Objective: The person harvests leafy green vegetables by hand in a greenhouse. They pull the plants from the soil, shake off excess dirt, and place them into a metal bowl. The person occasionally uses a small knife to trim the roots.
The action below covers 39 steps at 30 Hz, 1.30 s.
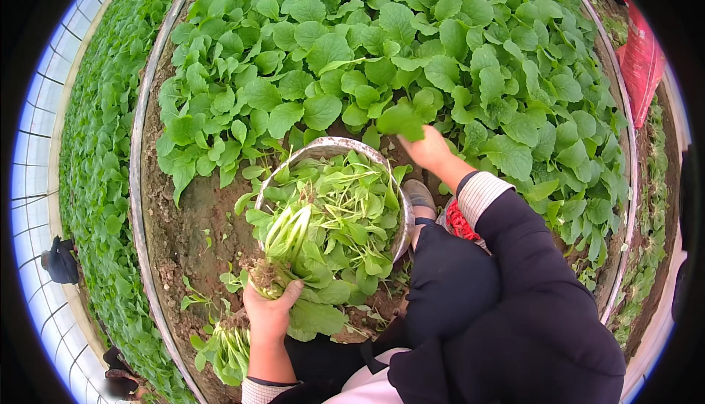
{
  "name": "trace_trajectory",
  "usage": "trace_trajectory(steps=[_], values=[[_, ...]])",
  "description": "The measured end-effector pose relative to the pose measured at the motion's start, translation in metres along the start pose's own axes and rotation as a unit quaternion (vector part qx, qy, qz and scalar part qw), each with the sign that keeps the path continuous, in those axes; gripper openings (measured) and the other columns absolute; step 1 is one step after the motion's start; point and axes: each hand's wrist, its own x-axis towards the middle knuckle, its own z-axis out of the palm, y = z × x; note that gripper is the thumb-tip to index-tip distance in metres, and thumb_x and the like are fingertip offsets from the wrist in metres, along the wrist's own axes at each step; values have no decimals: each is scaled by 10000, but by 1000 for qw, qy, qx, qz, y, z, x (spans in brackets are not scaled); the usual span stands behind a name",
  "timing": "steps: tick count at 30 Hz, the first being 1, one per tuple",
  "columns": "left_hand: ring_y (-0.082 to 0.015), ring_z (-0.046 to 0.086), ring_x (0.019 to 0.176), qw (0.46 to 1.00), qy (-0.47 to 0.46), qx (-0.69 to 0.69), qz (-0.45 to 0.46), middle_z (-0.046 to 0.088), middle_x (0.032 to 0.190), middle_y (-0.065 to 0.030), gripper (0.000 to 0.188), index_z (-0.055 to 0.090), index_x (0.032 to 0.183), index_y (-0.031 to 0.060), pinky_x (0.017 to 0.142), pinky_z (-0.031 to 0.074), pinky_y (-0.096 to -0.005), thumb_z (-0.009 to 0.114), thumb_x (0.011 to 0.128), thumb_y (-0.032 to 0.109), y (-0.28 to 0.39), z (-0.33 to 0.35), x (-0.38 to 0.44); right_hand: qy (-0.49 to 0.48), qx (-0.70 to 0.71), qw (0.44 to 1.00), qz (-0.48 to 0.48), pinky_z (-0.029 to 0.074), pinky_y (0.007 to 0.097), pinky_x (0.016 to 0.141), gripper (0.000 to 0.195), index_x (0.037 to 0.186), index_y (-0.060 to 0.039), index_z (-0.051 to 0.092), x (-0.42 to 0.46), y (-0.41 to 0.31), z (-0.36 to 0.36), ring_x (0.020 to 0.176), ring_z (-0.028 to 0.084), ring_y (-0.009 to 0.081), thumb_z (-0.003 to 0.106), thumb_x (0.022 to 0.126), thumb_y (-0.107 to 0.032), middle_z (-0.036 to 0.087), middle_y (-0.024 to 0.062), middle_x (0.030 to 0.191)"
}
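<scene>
My left hand (272,307) is closed around a bunch of leafy greens (316,313), its soil-covered roots pointing up and to the left. The bunch is over the near left side of a round metal basin (407,222) filled with loose pulled greens (358,206). On top of these lies another bundle with pale stems (289,230) and roots. Beyond the basin, at the near edge of the planted bed (380,41), my right hand (427,148) grips a leafy green plant (401,122), whose leaf is blurred. The fingertips are partly hidden by foliage.
A container of red ties or bands (461,221) stands beside my shoe (419,194). More bunched greens (228,349) lie on the soil (204,239) at left. Pale edging strips (137,129) border the bed. A red sack (641,68) is at right; two people (60,261) are far left.
</scene>
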Motion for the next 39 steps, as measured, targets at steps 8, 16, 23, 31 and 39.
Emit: trace_trajectory(steps=[8,16,23,31,39], values=[[-145,565,859,999,5,-34,26,594,963,-58,391,536,1059,-27,784,466,-284,686,702,-80,3,7,-5,-365,17,930,48,484,394,721,224,869,-28,615,-74,-19,0,783,615,318,607,711,-187,640,173,814],[-136,567,888,994,-27,-100,35,599,1003,-56,396,545,1071,-19,812,462,-284,710,712,-37,8,10,-12,-283,-95,937,180,482,436,760,263,902,26,611,-107,57,29,866,612,382,518,756,-172,628,236,917],[-123,526,975,989,-13,-63,130,540,1092,-44,534,484,1160,-6,859,434,-274,718,681,-44,0,6,-18,-344,-303,844,280,451,395,875,320,1078,-93,635,-139,78,-2,1083,563,291,481,829,-223,593,145,1155],[-296,535,965,877,166,224,391,494,1113,-143,471,560,987,28,825,439,-347,767,565,48,10,-1,-33,-322,175,921,134,454,248,606,269,943,-44,615,-55,-111,-140,668,583,111,537,877,-293,656,37,809],[-292,512,1023,814,212,303,448,502,1159,-112,491,584,984,97,861,359,-408,753,524,128,14,-4,-47,-248,297,919,-77,451,270,674,258,925,35,613,-61,-276,-130,699,534,121,665,789,-177,606,26,785]])
